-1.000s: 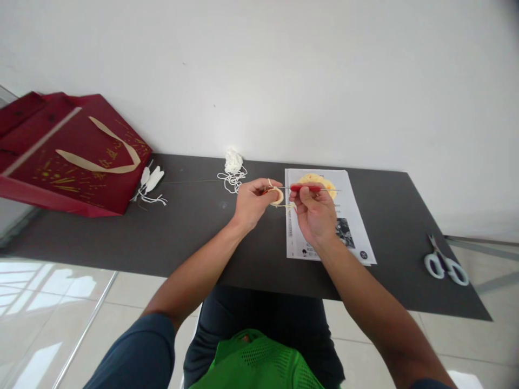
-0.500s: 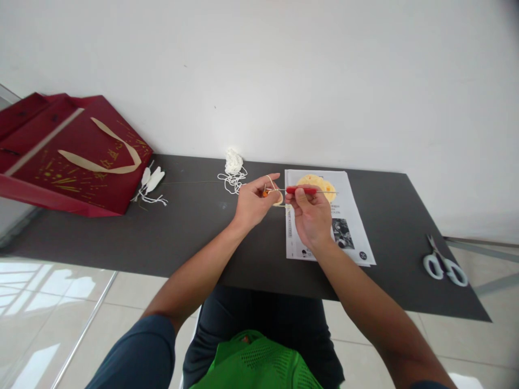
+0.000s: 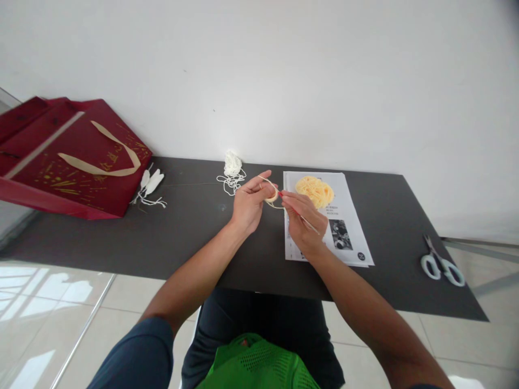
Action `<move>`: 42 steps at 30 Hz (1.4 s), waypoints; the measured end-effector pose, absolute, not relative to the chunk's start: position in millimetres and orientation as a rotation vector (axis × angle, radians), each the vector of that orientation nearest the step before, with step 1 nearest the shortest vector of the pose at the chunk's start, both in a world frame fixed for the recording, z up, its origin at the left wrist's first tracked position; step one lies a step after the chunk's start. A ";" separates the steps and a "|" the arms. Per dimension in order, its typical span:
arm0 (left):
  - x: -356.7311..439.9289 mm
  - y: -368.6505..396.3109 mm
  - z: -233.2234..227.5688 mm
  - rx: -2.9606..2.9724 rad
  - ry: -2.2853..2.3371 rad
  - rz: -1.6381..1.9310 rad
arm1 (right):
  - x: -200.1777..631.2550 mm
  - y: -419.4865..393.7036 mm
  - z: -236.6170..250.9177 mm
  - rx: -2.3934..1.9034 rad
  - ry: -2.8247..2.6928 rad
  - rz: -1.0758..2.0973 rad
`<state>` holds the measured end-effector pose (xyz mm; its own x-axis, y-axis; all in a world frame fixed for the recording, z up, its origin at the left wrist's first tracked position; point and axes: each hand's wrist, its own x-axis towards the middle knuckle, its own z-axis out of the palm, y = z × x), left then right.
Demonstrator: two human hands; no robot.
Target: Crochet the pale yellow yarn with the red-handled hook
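1. Left hand (image 3: 248, 204): raised just above the dark tabletop (image 3: 194, 237); fingers closed in a pinch on a small cream crochet piece (image 3: 271, 196); index finger stretched forward with a cream strand (image 3: 264, 180) running over it.
2. Right hand (image 3: 305, 226): just beside the left hand, over the near left part of the printed sheet (image 3: 348, 237); fingers closed round a crochet hook (image 3: 298, 213); hook's red grip shows at the fingertips, its thin metal shaft slants back across the hand; tip meets the crochet piece.
3. Crochet piece: small, roundish, cream; held between the two hands, clear of the tabletop, near the left edge of the sheet.
4. Printed sheet: white, with a dark picture and lines of text too small to read; lies flat on the tabletop under the right hand.
5. Yellow yarn bundle (image 3: 314, 191): loose coil resting on the far part of the sheet, near the right hand.
6. White yarn ball (image 3: 232, 163): at the far edge by the wall, loose loops trailing beside it; near the left hand.
7. Red gift bag (image 3: 73, 156): lying on its side at the far left, beige ribbon handle uppermost; small white tassels (image 3: 151, 182) just beside it.
8. Scissors (image 3: 440, 262): pale handles, at the right end of the tabletop, well apart from both hands.
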<state>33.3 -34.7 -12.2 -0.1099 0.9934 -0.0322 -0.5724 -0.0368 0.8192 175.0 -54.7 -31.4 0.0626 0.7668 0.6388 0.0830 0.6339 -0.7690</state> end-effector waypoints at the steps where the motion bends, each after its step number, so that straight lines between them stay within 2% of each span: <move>1: 32.9 -34.5 -11.2 0.668 0.813 1.525 | 176.2 -54.3 -32.1 -0.758 -1.471 0.601; 6: 28.3 -32.0 -8.2 0.599 0.757 1.461 | 175.8 -50.3 -36.2 -0.741 -1.436 0.695; 11: 24.2 -31.2 -7.4 0.627 0.742 1.405 | 169.4 -43.2 -32.5 -0.728 -1.048 1.098; 14: 24.4 -32.2 -7.6 0.688 0.773 1.398 | 170.4 -40.1 -26.0 -0.709 -0.941 1.212; 42: 19.7 -31.7 -13.8 1.091 0.983 1.453 | 186.0 -32.8 -23.7 -0.714 -1.059 0.945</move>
<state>19.7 -31.7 -13.8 -0.0634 0.9896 0.1293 -0.2484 -0.1411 0.9583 186.0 -32.8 -23.7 0.1875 0.8998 0.3940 -0.2895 0.4340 -0.8531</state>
